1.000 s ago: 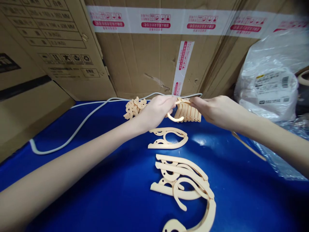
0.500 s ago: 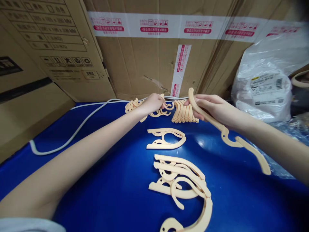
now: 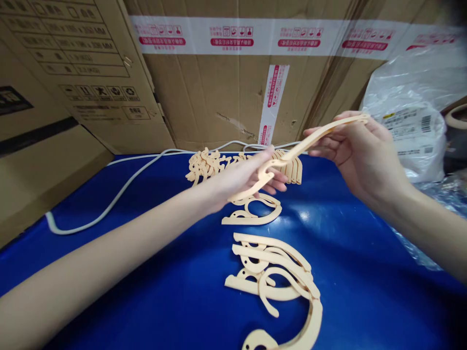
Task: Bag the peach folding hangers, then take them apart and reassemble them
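above blue table top [image 3: 153, 243], long cream plastic hanger arm [image 3: 306, 142] spans both hands: left hand [image 3: 245, 177] closed round near end, right hand [image 3: 359, 155] pinching far end, steadying it; loose pieces [image 3: 277, 277] below.

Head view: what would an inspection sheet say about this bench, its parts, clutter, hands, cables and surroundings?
Surface: blue tabletop, glossy.
Job's things: long beige strip, held above the tabletop.
Clutter: stacked beige pieces nearest; one folded piece; upright row of pieces and small hooks at back.
Hands: left hand and right hand each grip one end of the strip.
Cables: white cable across the back left.
Surroundings: cardboard boxes behind; plastic bag at right.
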`<control>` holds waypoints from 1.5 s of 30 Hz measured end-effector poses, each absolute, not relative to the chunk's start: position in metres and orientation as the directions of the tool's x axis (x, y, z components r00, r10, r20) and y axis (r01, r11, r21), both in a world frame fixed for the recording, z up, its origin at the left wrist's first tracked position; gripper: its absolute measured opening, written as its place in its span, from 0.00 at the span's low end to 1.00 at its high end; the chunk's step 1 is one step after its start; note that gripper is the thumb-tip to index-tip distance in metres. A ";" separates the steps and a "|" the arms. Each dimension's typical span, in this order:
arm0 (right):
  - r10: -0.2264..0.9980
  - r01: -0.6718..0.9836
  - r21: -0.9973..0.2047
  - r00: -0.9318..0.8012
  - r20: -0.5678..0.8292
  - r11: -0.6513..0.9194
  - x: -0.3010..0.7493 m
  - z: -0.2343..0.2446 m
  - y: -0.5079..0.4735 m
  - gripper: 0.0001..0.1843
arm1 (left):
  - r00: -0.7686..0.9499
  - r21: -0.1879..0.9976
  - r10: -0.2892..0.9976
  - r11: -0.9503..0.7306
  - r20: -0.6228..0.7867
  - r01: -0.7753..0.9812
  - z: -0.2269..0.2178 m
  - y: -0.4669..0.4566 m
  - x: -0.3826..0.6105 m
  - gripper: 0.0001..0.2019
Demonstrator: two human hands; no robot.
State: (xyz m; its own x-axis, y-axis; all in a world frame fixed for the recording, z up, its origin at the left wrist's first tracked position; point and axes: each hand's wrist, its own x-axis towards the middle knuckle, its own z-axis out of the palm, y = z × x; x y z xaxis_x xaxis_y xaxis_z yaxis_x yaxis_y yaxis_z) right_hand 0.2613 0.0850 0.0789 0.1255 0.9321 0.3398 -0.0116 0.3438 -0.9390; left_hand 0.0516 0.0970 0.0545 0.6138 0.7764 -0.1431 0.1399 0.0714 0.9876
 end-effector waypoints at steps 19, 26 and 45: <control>0.812 0.802 -0.156 -0.542 0.217 0.576 0.225 0.061 0.079 0.11 | 0.365 0.993 0.925 0.080 -0.105 0.082 0.050 0.058 0.045 0.18; 0.932 0.706 -0.611 -0.230 0.279 0.357 0.261 0.069 0.110 0.17 | 0.075 0.873 0.995 -0.092 0.064 0.479 0.051 0.113 -0.001 0.18; 0.689 0.754 0.392 -0.649 0.324 0.526 0.314 0.012 0.124 0.18 | 0.044 0.444 0.918 -0.232 0.394 0.865 0.024 0.155 -0.051 0.10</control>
